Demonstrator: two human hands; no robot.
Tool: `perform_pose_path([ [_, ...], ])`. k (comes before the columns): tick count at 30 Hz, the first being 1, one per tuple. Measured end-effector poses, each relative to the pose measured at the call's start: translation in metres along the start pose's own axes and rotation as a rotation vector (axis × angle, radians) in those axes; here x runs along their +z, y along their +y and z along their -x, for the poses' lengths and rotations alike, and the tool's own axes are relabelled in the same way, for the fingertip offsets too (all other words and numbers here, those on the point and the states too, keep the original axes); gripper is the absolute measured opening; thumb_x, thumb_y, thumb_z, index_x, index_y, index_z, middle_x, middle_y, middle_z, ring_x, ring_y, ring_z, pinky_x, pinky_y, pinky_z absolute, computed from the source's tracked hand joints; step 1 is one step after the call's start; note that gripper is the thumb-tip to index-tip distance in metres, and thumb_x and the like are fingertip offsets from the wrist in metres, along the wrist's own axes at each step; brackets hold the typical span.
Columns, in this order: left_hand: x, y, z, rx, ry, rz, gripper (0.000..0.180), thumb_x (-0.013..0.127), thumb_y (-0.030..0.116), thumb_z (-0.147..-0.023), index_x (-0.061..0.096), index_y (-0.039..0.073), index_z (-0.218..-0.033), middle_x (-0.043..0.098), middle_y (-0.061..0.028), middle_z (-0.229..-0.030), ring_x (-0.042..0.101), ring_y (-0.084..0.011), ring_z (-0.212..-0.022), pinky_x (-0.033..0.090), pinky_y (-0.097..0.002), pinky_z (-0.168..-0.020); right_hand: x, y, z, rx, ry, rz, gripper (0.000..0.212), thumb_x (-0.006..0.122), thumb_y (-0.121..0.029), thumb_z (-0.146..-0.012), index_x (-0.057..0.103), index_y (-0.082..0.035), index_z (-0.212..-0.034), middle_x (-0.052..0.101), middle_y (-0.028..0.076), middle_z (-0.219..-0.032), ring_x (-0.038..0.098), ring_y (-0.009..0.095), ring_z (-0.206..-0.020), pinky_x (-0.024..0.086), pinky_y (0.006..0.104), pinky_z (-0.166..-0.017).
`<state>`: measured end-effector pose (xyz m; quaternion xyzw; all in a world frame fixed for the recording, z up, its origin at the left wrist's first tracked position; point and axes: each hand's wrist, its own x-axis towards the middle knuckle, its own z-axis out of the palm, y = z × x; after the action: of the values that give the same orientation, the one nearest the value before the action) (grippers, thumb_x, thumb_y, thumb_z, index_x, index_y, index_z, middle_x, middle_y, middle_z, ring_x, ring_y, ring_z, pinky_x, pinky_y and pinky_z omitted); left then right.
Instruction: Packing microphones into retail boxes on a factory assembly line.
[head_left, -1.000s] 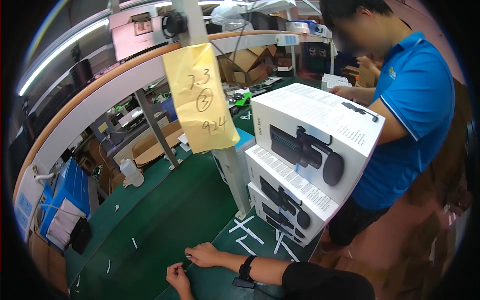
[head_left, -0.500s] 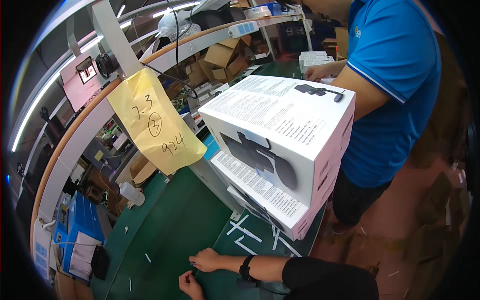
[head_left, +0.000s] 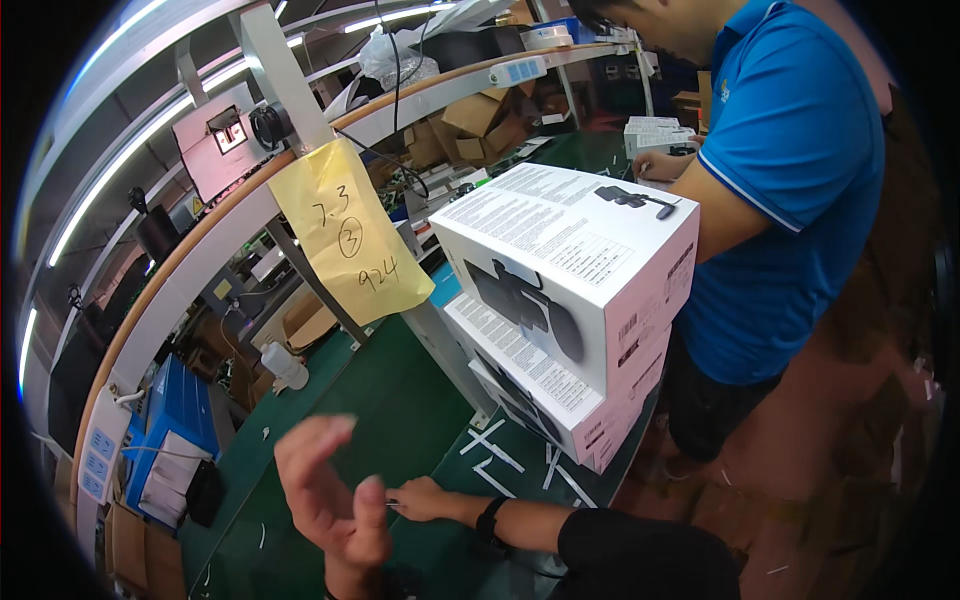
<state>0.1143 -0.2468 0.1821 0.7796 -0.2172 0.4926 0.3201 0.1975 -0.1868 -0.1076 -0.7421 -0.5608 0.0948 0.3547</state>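
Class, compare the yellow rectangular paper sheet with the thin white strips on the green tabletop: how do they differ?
Size and shape: the yellow rectangular paper sheet is broad; the thin white strips are narrow. Number: the sheet is one piece, while the strips are several. Pose: the sheet hangs against a pale straight post; the strips lie on the green tabletop, some crossing. Both look flat.

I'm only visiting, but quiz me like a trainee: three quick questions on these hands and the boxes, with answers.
1. True or false: the left hand looks nearer the camera than the right hand.
2. What lies directly under the top white box?
A) a bottle
B) another white box
C) yellow paper
3. Fill in: a black strap circles the ____ forearm.

Key: 1 true; 2 B; 3 right.
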Motion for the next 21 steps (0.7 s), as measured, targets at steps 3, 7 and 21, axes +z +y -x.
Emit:
perform_pose_path([
  [3, 0.037, 0.031, -0.079, 0.286, -0.231, -0.036, 0.065, 0.068, 0.026, -0.082, 0.047, -0.011, -0.131, 0.054, -0.0259, -0.128, 0.053, -0.036, -0.119, 0.041, -0.0426, -0.102, -0.018, 0.007, 0.006, 0.036, 0.02, 0.012, 0.022, 0.057, -0.029, -0.09, 0.061, -0.014, -0.106, 0.069, 0.015, -0.084, 0.067, 0.037, -0.083, 0.051, 0.0515, -0.071],
  [7, 0.105, 0.051, -0.133, 0.531, -0.321, -0.059, 0.069, 0.074, 0.027, -0.079, 0.05, -0.011, -0.131, 0.053, -0.0272, -0.135, 0.05, -0.0414, -0.129, 0.042, -0.0445, -0.103, -0.016, 0.003, 0.002, 0.025, 0.022, -0.002, 0.022, 0.057, -0.029, -0.09, 0.061, -0.015, -0.106, 0.069, 0.015, -0.084, 0.067, 0.037, -0.082, 0.051, 0.0516, -0.071],
  [21, 0.19, 0.039, -0.104, 0.32, -0.109, -0.02, 0.022, 0.074, 0.007, -0.075, 0.075, 0.007, -0.097, 0.074, -0.0104, -0.1, 0.069, -0.0256, -0.101, 0.047, -0.0333, -0.085, -0.021, 0.017, 0.002, 0.021, 0.037, -0.035, 0.022, 0.057, -0.03, -0.091, 0.061, -0.015, -0.106, 0.069, 0.014, -0.083, 0.067, 0.037, -0.08, 0.051, 0.0517, -0.07],
])
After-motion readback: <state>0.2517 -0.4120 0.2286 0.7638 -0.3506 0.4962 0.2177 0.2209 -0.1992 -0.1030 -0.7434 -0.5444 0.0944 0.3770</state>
